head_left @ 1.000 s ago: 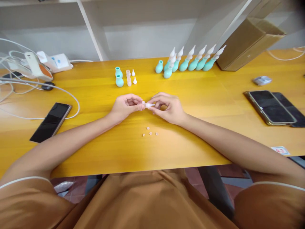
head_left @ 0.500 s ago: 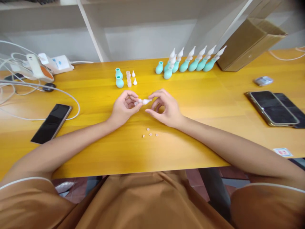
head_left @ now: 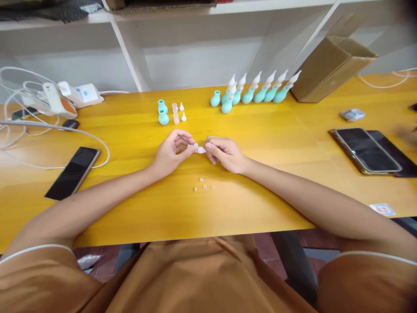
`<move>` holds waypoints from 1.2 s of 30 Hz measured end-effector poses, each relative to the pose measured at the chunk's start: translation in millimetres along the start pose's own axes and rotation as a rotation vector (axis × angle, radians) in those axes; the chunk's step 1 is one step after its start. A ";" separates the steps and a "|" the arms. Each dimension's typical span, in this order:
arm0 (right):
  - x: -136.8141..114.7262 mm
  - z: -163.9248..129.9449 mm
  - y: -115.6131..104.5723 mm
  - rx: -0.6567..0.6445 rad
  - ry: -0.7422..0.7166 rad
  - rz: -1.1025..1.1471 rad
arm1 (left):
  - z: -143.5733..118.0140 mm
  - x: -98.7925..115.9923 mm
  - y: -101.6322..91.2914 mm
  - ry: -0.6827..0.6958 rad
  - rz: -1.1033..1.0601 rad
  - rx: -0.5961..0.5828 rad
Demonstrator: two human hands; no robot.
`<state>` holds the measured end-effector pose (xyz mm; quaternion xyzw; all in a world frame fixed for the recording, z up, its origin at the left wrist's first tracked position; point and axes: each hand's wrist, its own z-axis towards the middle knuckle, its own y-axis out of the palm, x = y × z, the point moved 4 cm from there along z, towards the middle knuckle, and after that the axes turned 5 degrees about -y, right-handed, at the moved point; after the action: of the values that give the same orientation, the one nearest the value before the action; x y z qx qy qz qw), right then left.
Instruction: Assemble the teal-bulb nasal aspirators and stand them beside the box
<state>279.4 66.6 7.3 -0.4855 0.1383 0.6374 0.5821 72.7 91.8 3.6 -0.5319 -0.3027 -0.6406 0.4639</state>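
Above the middle of the table, my left hand [head_left: 170,152] pinches the wide end of a small whitish translucent nozzle [head_left: 200,150]. The fingers of my right hand [head_left: 226,154] are closed on its narrow tip. Several tiny pale rings [head_left: 204,186] lie on the wood just below my hands. Beyond my left hand stand two teal bulbs [head_left: 163,118], two translucent cups [head_left: 176,118] and two white pointed tips [head_left: 183,117]. Farther right, several teal bulbs with white nozzles [head_left: 260,94] stand in a row, beside one open-topped teal bulb [head_left: 215,99].
On the left are a phone [head_left: 72,173], a power strip [head_left: 85,94] and tangled white cables. A cardboard box [head_left: 329,71] leans at the back right. Nearer on the right are another phone [head_left: 368,150], a small clear packet [head_left: 353,114] and a card [head_left: 382,209].
My right hand has closed its fingers on the tip of the nozzle, where they were apart before. The camera view has tilted up slightly, showing more shelf.
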 end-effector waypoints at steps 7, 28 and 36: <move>18.4 0.8 -4.3 0.121 0.147 0.206 | 51.0 -5.0 -93.4 0.183 0.354 0.454; 16.7 2.5 -3.8 0.124 0.169 0.181 | 60.4 -27.4 -117.0 0.072 0.778 0.231; 17.4 6.8 -1.6 0.130 0.165 0.168 | 64.8 34.6 -86.0 0.363 1.006 0.284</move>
<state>280.3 82.7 -2.3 -0.4842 0.2668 0.6316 0.5435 19.8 172.7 62.2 -0.4242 -0.0100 -0.3743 0.8245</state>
